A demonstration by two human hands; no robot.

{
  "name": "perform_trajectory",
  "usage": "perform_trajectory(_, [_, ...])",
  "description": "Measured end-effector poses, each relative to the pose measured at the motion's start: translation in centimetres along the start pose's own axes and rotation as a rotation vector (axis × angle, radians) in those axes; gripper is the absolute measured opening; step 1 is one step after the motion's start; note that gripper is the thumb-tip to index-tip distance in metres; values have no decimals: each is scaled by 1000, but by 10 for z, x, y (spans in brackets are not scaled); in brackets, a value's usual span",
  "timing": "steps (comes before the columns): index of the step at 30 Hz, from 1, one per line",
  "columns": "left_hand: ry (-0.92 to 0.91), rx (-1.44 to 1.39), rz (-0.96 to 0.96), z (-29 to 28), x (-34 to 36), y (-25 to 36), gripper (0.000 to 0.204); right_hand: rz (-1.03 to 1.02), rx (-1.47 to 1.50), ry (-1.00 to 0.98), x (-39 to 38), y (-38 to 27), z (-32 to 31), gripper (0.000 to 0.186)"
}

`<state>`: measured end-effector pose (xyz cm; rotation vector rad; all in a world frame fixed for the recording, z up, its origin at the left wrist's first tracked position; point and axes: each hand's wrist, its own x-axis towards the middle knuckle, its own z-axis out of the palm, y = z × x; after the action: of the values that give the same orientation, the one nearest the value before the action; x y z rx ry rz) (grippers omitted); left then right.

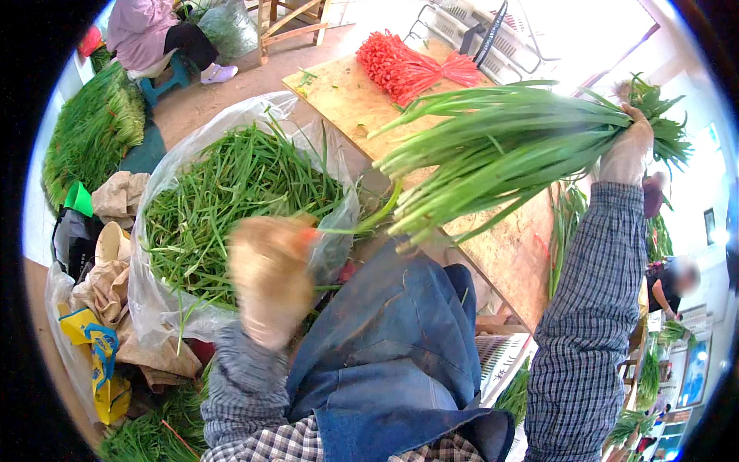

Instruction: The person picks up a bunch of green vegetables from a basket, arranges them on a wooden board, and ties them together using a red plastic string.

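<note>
My right hand, raised at the right, is closed around a thick bunch of garlic chives. Their pale stem ends point left over my lap, and the leaf tips stick out beyond the hand. Low at the left, my gloved left hand is smeared by motion, its fingers drawn together at a loose green leaf that stretches toward the bunch. Something orange-red shows at those fingertips, too blurred to name. Behind this hand stands a clear plastic bag heaped with loose green leaves.
A wooden table carries a bundle of red ties and more chives. White plastic crates stand at its far end. Piled chives and a seated person are at far left; another person is at right.
</note>
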<state>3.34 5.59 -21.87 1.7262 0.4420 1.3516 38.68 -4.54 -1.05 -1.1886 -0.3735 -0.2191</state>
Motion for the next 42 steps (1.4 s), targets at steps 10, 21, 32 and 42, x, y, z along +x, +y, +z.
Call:
perform_trajectory(10, [20, 543, 114, 96, 28, 13, 38, 198, 148, 12, -14, 7, 21, 17])
perform_trajectory(21, [154, -202, -11, 101, 23, -8, 20, 269, 102, 11, -16, 19, 19, 16])
perform_trajectory(32, [501, 391, -21, -7, 12, -39, 11, 297, 159, 54, 6, 18, 2, 21])
perform_trajectory(42, [137, 643, 295, 50, -3, 8, 39, 192, 171, 10, 34, 33, -16, 20])
